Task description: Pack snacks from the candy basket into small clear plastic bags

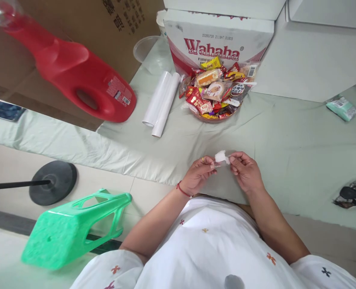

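Between my hands, close to the table's near edge, is a small clear plastic wrapper [221, 163] with a white, ragged-edged piece [221, 156] in or against it; I cannot tell which. My left hand [197, 174] pinches the wrapper's left end. The thumb and fingers of my right hand [248, 171] are closed on its right end. Beyond my hands, a round dish [215, 119] holds a heap of wrapped sweets and snacks [214, 90].
Past the dish stands a Wahaha carton [217, 38]. Two white paper rolls [161, 104], a clear plastic tub [154, 54] and a large red bottle [84, 76] are to the left. A tissue pack [342, 108] and keys [352, 194] lie right. A green stool [75, 230] lies tipped over on the floor.
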`<control>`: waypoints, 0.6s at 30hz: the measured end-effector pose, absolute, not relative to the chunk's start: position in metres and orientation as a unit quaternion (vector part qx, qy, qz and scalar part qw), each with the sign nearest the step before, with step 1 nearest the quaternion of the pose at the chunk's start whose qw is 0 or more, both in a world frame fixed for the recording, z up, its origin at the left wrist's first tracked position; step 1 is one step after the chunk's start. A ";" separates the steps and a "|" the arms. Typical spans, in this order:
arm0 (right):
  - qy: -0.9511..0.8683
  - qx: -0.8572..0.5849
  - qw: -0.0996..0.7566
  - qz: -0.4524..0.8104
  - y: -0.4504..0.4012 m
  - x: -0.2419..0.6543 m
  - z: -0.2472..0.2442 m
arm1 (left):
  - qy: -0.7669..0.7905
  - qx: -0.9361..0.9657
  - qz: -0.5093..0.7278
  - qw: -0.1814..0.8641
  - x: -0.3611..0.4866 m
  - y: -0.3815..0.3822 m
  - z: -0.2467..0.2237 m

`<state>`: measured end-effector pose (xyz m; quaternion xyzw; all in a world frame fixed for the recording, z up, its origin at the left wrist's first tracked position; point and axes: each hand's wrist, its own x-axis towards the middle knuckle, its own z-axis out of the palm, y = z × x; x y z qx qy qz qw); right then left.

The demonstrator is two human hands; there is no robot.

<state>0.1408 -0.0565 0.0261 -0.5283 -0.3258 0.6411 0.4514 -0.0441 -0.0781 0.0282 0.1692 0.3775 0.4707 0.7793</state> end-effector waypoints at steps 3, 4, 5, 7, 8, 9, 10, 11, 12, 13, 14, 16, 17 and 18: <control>-0.367 -0.506 0.377 0.684 -0.057 0.141 0.024 | 0.346 0.121 0.491 0.790 -0.046 -0.077 0.030; -0.387 -0.499 0.355 0.689 -0.057 0.143 0.024 | 0.346 0.121 0.496 0.787 -0.047 -0.077 0.029; -0.404 -0.498 0.341 0.687 -0.057 0.144 0.023 | 0.351 0.130 0.501 0.780 -0.048 -0.076 0.028; -0.421 -0.506 0.351 0.666 -0.056 0.147 0.024 | 0.369 0.179 0.511 0.755 -0.049 -0.076 0.026; -0.424 -0.510 0.368 0.652 -0.056 0.149 0.026 | 0.381 0.215 0.512 0.740 -0.050 -0.077 0.025; -0.429 -0.508 0.385 0.639 -0.055 0.151 0.027 | 0.394 0.255 0.509 0.722 -0.051 -0.077 0.025; -0.440 -0.501 0.397 0.631 -0.054 0.152 0.030 | 0.406 0.295 0.503 0.704 -0.051 -0.078 0.025; -0.457 -0.491 0.397 0.626 -0.054 0.153 0.032 | 0.417 0.332 0.494 0.687 -0.051 -0.079 0.025; -0.480 -0.481 0.387 0.623 -0.054 0.153 0.035 | 0.425 0.363 0.484 0.674 -0.051 -0.080 0.026; -0.501 -0.475 0.371 0.621 -0.054 0.152 0.038 | 0.432 0.386 0.476 0.662 -0.051 -0.081 0.027; -0.513 -0.475 0.357 0.619 -0.055 0.151 0.039 | 0.437 0.400 0.472 0.653 -0.051 -0.081 0.028; -0.508 -0.492 0.346 0.617 -0.056 0.148 0.041 | 0.441 0.398 0.477 0.647 -0.050 -0.082 0.028; -0.493 -0.504 0.354 0.615 -0.056 0.146 0.041 | 0.441 0.384 0.485 0.650 -0.050 -0.082 0.027; -0.476 -0.515 0.364 0.613 -0.056 0.145 0.041 | 0.441 0.365 0.494 0.655 -0.050 -0.081 0.027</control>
